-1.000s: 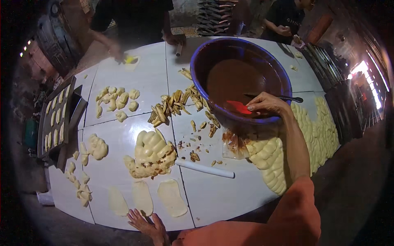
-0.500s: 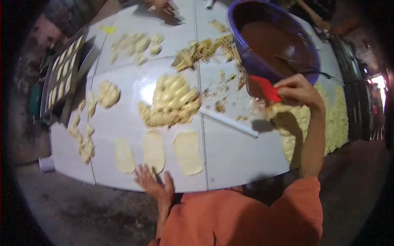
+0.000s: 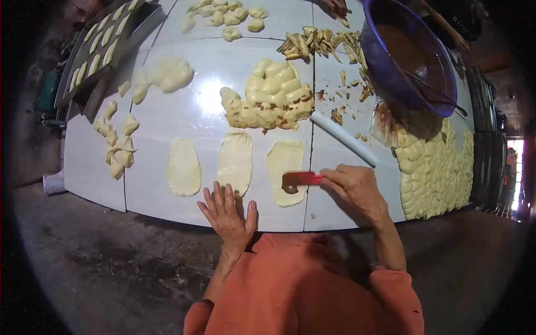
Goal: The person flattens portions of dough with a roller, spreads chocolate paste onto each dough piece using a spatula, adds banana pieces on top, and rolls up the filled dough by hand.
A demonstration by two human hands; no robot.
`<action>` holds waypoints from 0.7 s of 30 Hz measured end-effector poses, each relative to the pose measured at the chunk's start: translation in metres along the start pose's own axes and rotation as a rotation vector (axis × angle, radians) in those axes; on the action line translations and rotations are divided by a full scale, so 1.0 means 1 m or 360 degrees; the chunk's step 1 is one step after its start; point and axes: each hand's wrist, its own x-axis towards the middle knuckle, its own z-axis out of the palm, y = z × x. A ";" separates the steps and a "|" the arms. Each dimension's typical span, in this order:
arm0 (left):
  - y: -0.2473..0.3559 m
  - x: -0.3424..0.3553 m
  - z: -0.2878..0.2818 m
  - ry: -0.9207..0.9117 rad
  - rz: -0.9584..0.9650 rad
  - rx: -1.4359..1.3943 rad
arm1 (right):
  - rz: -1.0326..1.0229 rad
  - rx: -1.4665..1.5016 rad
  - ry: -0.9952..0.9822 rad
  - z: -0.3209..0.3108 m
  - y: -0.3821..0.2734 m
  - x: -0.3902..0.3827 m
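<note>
Evidently a spreading step was in hand: the right hand (image 3: 357, 192) pinched a red spatula (image 3: 301, 178) by its near end, thumb and fingers closed on it, with the blade over the lower part of the right-hand dough oval (image 3: 285, 161). A dab of brown filling (image 3: 290, 190) lay there beneath the blade; the upper part of that oval was bare.

Taking this oval as the clock's centre, the left hand (image 3: 228, 220) stood at eight o'clock, flat and open with fingers spread, gripping nothing that showed, its fingertips touching the lower end of the middle dough oval (image 3: 235, 159). That oval lay at nine, the left dough oval (image 3: 184, 167) beyond it, and neither showed any filling.

Between one and two o'clock stood a purple tub (image 3: 378, 68) with brown filling inside; at two, nearer, a white rolling rod (image 3: 343, 139) lay slantwise. A mound of filled dough (image 3: 268, 97) sat at twelve, and a broad slab of dough pieces (image 3: 438, 173) at three.

As I judged it, the next move called for a low blade angle and light pressure, drawing the dab toward twelve without dragging or tearing the soft sheet.
</note>
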 end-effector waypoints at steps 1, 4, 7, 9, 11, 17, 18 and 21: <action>0.000 0.001 0.000 -0.0008 0.0037 0.0023 | 0.0016 -0.0142 0.0084 -0.001 -0.003 -0.001; -0.002 0.000 -0.001 -0.0023 0.0053 0.0037 | -0.0018 -0.0287 0.0186 0.003 -0.005 -0.007; -0.004 0.001 -0.003 -0.0061 0.0055 0.0006 | -0.0114 -0.0457 0.0404 0.007 -0.012 -0.017; -0.002 0.001 -0.004 -0.0082 0.0055 0.0006 | -0.0125 -0.0466 0.0374 0.016 -0.016 -0.021; 0.001 0.003 -0.007 -0.0093 0.0049 0.0004 | -0.0129 -0.0455 0.0368 0.018 -0.017 -0.022; -0.001 0.003 -0.016 -0.0255 0.0077 -0.0011 | -0.0024 -0.0452 0.0521 0.023 -0.023 -0.022; -0.001 0.003 -0.019 -0.0279 0.0068 -0.0053 | -0.0015 -0.0409 0.0527 0.026 -0.021 -0.023; -0.008 -0.003 -0.020 -0.0342 0.0141 -0.0059 | 0.0042 -0.0345 0.0501 0.032 -0.021 -0.029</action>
